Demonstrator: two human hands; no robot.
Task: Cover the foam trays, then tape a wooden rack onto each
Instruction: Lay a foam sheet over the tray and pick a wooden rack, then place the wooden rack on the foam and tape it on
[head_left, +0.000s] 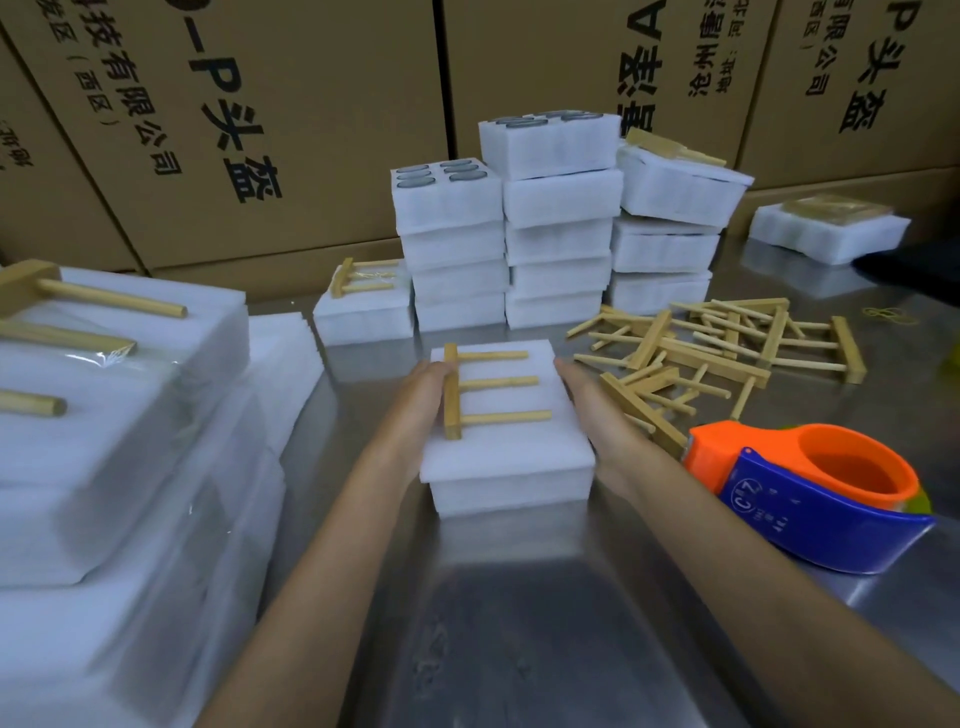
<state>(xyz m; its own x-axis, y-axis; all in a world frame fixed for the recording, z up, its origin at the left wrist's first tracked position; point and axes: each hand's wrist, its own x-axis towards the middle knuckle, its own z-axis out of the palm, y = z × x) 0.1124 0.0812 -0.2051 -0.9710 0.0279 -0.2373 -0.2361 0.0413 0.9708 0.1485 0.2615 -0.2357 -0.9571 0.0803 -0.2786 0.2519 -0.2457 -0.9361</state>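
Left hand (434, 387): fingers straight, flat against the left side of the covered white foam tray (506, 483), fingertips touching the crossbar of the pale wooden three-peg rack (480, 387). Nothing gripped.

Right hand (584, 395): fingers straight, pressed along the tray's right side. Nothing gripped. The tray sits between both hands on the brushed steel table (519, 623).

Rack: lies flat on the tray's white foam cover sheet (506, 447), crossbar to the left, three round pegs pointing right. Whether tape holds it cannot be told.

Orange and blue plastic tape dispenser (815, 493): on the table just right of the right forearm.

Loose heap of wooden racks (722, 348): tangled, beyond the dispenser, to the right of the tray.

Stacked white foam trays (558, 228): three columns behind the tray; the top ones on two columns are uncovered, showing dark round inserts.

Finished foam trays with racks (104, 389): piled at left, one wrapped in clear film.

Brown printed cardboard cartons (311, 104): wall along the back.
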